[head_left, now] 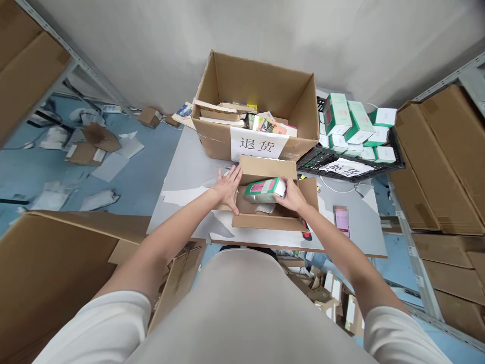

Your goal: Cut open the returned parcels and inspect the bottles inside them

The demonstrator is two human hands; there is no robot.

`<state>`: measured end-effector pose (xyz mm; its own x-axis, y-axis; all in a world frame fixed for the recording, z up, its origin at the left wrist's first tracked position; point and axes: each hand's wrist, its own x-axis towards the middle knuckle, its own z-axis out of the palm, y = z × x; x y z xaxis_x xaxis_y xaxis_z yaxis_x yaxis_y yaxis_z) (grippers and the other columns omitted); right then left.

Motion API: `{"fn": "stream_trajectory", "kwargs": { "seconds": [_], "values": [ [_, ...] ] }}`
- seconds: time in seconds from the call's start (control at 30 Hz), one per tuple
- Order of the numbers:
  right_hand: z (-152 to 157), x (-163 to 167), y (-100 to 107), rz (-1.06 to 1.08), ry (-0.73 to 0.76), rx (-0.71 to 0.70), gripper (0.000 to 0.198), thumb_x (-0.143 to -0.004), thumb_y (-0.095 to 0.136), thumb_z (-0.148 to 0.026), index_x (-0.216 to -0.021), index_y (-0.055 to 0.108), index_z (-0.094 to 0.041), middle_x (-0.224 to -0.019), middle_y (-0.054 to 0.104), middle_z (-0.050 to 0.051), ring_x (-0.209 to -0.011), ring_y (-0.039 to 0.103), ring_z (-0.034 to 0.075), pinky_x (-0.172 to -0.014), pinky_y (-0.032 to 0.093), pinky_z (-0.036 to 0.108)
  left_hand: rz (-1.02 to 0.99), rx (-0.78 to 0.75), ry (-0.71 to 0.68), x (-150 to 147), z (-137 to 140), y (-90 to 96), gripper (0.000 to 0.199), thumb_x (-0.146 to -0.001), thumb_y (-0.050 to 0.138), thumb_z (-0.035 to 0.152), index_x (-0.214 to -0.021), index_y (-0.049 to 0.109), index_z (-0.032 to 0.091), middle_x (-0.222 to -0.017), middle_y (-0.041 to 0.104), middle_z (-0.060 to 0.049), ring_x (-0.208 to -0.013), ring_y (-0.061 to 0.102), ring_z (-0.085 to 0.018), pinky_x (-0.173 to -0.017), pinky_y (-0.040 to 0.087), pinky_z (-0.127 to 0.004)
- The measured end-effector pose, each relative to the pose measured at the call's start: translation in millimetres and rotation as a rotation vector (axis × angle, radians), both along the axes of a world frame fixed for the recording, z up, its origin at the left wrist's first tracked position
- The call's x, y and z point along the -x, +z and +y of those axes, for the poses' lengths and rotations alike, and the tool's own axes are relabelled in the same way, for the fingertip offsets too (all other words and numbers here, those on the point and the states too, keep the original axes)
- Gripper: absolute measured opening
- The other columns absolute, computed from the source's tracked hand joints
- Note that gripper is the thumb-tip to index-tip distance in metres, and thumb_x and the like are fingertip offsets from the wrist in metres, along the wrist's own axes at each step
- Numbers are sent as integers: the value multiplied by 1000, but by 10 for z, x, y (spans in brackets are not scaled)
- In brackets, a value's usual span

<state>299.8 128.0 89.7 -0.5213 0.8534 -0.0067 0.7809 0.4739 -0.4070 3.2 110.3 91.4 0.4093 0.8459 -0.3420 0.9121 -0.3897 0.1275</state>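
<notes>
An open cardboard box (pixel 265 221) lies on the table in front of me, its flaps folded outward. My left hand (pixel 229 188) rests spread on its left side, fingers stretched apart. Inside the box's opening, my right hand (pixel 291 196) grips the right end of a green and white product box (pixel 261 188) with a pink panel. That product box is slightly tilted. Under it a small piece of pale material (pixel 265 208) shows in the cardboard box. Some of the right fingers are hidden behind the product box.
Behind stands a large carton (pixel 215 144) with books and a paper label. A black crate (pixel 310 163) of similar green and white boxes (pixel 358 123) is at right. A phone (pixel 341 221) and a red-black tool (pixel 306 230) lie on the table (pixel 364 232). Shelves flank it.
</notes>
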Motion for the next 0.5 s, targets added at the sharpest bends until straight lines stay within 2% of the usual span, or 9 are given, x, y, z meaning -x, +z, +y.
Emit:
{"fn": "stream_trajectory", "kwargs": {
  "seconds": [0.1,0.23,0.3,0.4,0.5],
  "values": [
    [-71,143,28,-78,12,-55,47,-85,52,-42,-121,43,-14,-121,56,17,-111,56,28,-94,45,39,-1,-16,-7,-1,-8,49,157,-37,72,76,-152,-8,5,-158,-9,-26,-144,-13,-46,-108,-5,-71],
    [-34,261,174,-175,139,-121,46,-90,47,-49,-121,47,-16,-138,47,17,-121,50,29,-96,44,38,-20,-46,13,15,-128,207,149,-41,72,76,-153,2,6,-158,-7,-26,-144,-12,-46,-108,-5,-70],
    [-3,294,265,-207,156,-115,48,-89,50,-52,-123,46,-19,-143,44,15,-120,52,30,-91,47,39,-75,-55,73,26,-301,301,139,-50,68,77,-153,5,9,-159,-5,-24,-145,-9,-44,-109,-1,-69],
    [27,378,353,-247,154,-84,53,-84,57,-53,-125,45,-21,-138,47,15,-114,55,31,-82,49,39,-198,-15,124,8,-668,378,121,-64,58,77,-154,7,14,-160,6,-20,-148,2,-39,-113,8,-65],
    [57,512,377,-267,164,-74,57,-81,62,-51,-126,43,-21,-128,53,15,-108,58,32,-78,49,39,-224,-24,69,-82,-954,319,114,-62,65,72,-153,20,20,-159,18,-16,-147,12,-39,-114,6,-65]
  ]
}}
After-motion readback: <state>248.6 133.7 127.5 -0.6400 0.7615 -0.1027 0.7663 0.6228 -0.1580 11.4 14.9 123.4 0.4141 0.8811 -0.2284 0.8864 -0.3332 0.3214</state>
